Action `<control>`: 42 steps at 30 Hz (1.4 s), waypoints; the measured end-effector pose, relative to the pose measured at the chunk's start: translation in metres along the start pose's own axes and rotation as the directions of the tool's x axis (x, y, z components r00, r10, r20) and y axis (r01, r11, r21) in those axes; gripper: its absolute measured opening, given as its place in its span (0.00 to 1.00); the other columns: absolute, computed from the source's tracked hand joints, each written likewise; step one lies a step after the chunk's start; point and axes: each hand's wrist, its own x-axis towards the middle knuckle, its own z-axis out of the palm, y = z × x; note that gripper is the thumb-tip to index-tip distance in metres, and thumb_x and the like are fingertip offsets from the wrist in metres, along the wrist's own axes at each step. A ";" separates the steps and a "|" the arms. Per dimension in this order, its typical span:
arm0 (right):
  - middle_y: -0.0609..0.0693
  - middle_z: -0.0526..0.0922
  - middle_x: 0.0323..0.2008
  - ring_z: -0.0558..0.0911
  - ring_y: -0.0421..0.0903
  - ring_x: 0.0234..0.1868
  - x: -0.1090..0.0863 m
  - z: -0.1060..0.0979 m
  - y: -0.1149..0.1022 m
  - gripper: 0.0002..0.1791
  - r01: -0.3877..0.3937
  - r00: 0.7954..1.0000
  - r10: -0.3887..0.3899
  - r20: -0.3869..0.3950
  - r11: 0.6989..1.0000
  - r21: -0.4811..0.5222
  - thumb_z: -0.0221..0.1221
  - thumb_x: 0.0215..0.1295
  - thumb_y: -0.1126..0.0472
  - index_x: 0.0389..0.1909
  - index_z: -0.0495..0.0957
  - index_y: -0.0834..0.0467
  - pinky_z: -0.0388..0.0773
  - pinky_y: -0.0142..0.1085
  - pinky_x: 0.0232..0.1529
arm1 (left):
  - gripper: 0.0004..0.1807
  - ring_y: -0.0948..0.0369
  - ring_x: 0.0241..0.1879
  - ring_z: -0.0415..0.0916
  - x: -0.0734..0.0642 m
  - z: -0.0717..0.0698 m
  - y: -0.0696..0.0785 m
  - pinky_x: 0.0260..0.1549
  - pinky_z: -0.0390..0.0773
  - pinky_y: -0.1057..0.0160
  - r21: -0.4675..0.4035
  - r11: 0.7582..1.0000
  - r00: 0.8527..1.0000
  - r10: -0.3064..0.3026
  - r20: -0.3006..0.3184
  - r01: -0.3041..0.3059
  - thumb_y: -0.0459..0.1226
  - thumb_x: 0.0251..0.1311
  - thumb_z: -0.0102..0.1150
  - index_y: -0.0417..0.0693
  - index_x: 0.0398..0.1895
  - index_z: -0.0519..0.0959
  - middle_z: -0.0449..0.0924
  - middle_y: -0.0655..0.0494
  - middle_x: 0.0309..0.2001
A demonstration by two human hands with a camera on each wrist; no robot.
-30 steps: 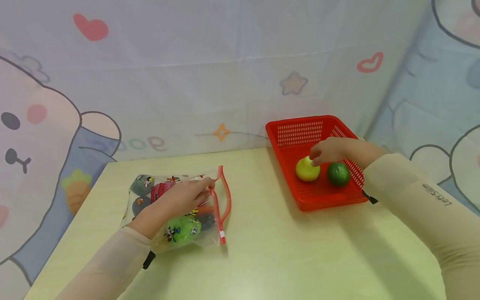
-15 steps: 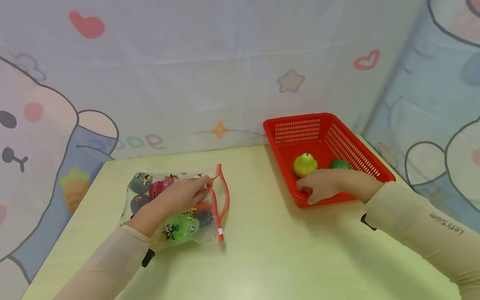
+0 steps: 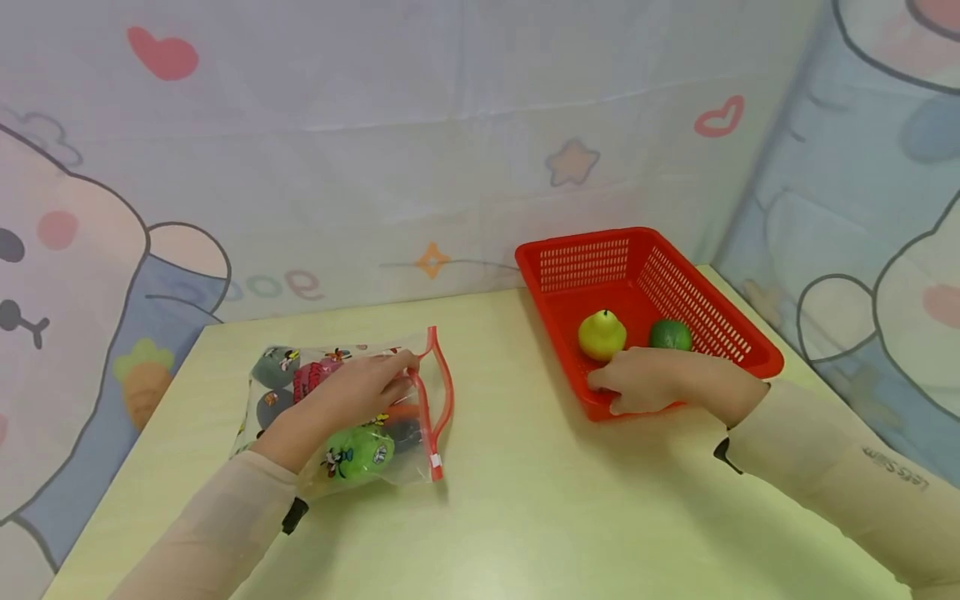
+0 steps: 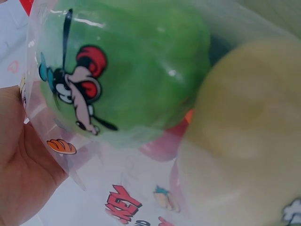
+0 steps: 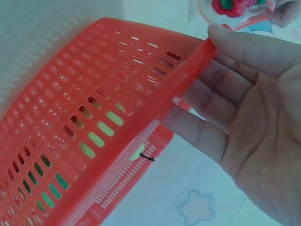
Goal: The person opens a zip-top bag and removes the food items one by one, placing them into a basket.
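My left hand (image 3: 356,392) pinches the open mouth of a clear zip bag (image 3: 449,392) with a red zipper strip and cartoon prints, lying on the left of the table. Through its plastic show a lumpy green fruit or vegetable (image 4: 136,61), a pale yellow rounded one (image 4: 244,132) and several others. My right hand (image 3: 641,379) grips the near left rim of a red plastic basket (image 3: 592,296); in the right wrist view the thumb is on one side of the rim and the fingers on the other. Inside the basket are a yellow-green pear (image 3: 602,335) and a dark green round fruit (image 3: 671,333), partly hidden by that hand.
The pale table (image 3: 510,500) runs back to a printed cloth (image 3: 360,183) hung close behind the basket. More of the cloth hangs at both sides. Bare tabletop separates the bag from the basket.
My right hand has come from over the pear down to the basket's near rim and taken hold of it. The left hand has stayed on the bag's mouth.
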 end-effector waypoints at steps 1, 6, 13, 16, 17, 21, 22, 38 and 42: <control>0.43 0.69 0.22 0.70 0.41 0.26 -0.001 0.001 -0.002 0.08 0.004 1.000 -0.004 0.001 1.000 -0.002 0.60 0.58 0.60 0.31 0.69 0.51 0.68 0.31 0.31 | 0.11 0.65 0.21 0.62 0.000 0.001 -0.001 0.24 0.65 0.68 -0.001 1.000 1.000 -0.002 0.002 0.002 0.37 0.62 0.52 0.52 0.47 0.71 0.74 0.60 0.28; 0.41 0.69 0.21 0.70 0.40 0.24 -0.006 0.007 -0.014 0.08 0.015 1.000 -0.015 0.000 1.000 -0.008 0.61 0.57 0.59 0.31 0.69 0.50 0.69 0.30 0.30 | 0.11 0.65 0.21 0.62 -0.002 0.002 -0.002 0.24 0.66 0.69 0.000 1.000 1.000 -0.009 0.012 0.009 0.37 0.62 0.52 0.52 0.47 0.70 0.74 0.60 0.28; 0.41 0.69 0.21 0.70 0.40 0.26 -0.010 0.012 -0.025 0.10 -0.003 1.000 0.003 -0.021 1.000 0.001 0.62 0.55 0.58 0.31 0.69 0.49 0.69 0.30 0.30 | 0.10 0.65 0.19 0.60 -0.003 -0.001 -0.003 0.23 0.65 0.69 -0.009 1.000 1.000 -0.012 0.012 0.012 0.36 0.62 0.52 0.52 0.47 0.70 0.71 0.61 0.25; 0.41 0.70 0.22 0.70 0.40 0.27 -0.012 0.013 -0.028 0.10 -0.012 1.000 0.012 -0.025 1.000 0.000 0.63 0.55 0.57 0.32 0.69 0.48 0.70 0.32 0.32 | 0.11 0.65 0.20 0.60 -0.003 -0.001 -0.003 0.23 0.65 0.69 -0.007 1.000 1.000 -0.002 0.005 0.002 0.37 0.62 0.52 0.51 0.47 0.70 0.71 0.61 0.25; 0.40 0.70 0.23 0.70 0.40 0.28 -0.013 0.013 -0.028 0.10 -0.011 1.000 0.011 -0.028 1.000 -0.002 0.63 0.56 0.56 0.32 0.69 0.48 0.70 0.32 0.32 | 0.10 0.65 0.19 0.60 -0.002 -0.001 -0.003 0.23 0.65 0.69 -0.006 1.000 1.000 0.001 0.005 -0.001 0.37 0.62 0.52 0.51 0.47 0.70 0.71 0.61 0.25; 0.40 0.69 0.23 0.70 0.40 0.28 -0.015 0.015 -0.028 0.10 -0.013 0.999 0.014 -0.051 1.000 0.014 0.63 0.55 0.57 0.33 0.69 0.48 0.70 0.31 0.31 | 0.10 0.65 0.18 0.59 0.000 -0.001 -0.002 0.23 0.64 0.68 -0.002 1.000 1.000 0.012 0.000 -0.012 0.36 0.63 0.51 0.52 0.47 0.70 0.70 0.61 0.23; 0.40 0.69 0.22 0.70 0.40 0.27 -0.016 0.015 -0.028 0.10 -0.014 0.998 0.015 -0.059 1.000 0.020 0.63 0.55 0.57 0.33 0.69 0.48 0.69 0.31 0.31 | 0.10 0.65 0.18 0.59 0.000 -0.001 -0.002 0.23 0.64 0.68 -0.001 1.000 1.000 0.015 -0.001 -0.015 0.36 0.63 0.51 0.51 0.47 0.70 0.70 0.61 0.23; 0.50 0.74 0.55 0.74 0.47 0.54 -0.010 -0.002 -0.073 0.23 0.046 0.898 0.025 -0.439 0.988 0.150 0.53 0.65 0.56 0.60 0.66 0.58 0.73 0.42 0.55 | 0.09 0.65 0.20 0.63 0.007 -0.003 0.001 0.25 0.67 0.69 0.051 0.998 0.999 0.030 -0.018 -0.029 0.36 0.65 0.49 0.52 0.48 0.69 0.73 0.61 0.24; 0.49 0.75 0.53 0.76 0.45 0.51 0.028 0.004 -0.107 0.18 0.068 0.869 0.094 -0.486 0.949 0.307 0.50 0.64 0.65 0.55 0.68 0.58 0.74 0.39 0.53 | 0.10 0.66 0.21 0.66 0.007 -0.003 0.000 0.26 0.72 0.67 0.081 0.995 0.996 0.065 -0.058 -0.060 0.35 0.63 0.52 0.52 0.47 0.70 0.76 0.60 0.26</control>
